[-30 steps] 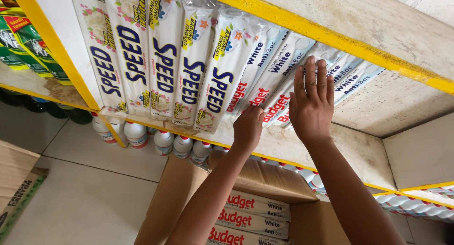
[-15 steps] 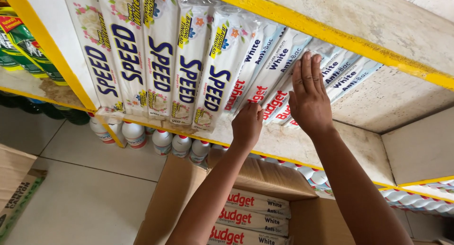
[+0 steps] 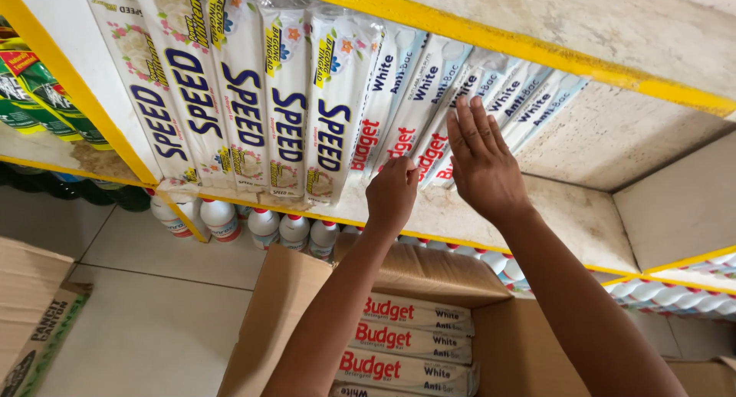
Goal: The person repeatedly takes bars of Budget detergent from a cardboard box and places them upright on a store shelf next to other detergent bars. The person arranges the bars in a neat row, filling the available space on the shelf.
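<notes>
Shelf stock, soap section: a row of long pale-blue and white detergent bars point(image 3: 418, 109) is standing on end on the white shelf board point(image 3: 537, 220), leaning leftward against a neighbouring row of white flower-printed bars with dark blue lettering point(image 3: 253, 98). The right hand point(image 3: 481, 163) is lying flat against the faces of the pale-blue bars, fingers straight and held close together, palm pressing them toward the back and left. The left hand point(image 3: 391, 194) is curling at the bottom ends of the same bars, fingers bent over and thumb tucked; whether it is pinching one bar or only steadying the ends cannot be told from here. Below the shelf, an open cardboard carton point(image 3: 291, 312) is holding more bars of the same kind stacked flat point(image 3: 410, 339), and white bottles with red caps point(image 3: 264, 224) are standing on the lower level. Risks, as judged: the leaning row is depending on hand pressure (the space to its right on the shelf is offering no support), so easing off the palm is likely to let the rightmost bars slide or topple sideways; bars pushed too hard to the left are liable to crowd the flower-printed row out of line; a bar slipping off the yellow front edge point(image 3: 253, 210) would be falling toward the carton or the bottles.
</notes>
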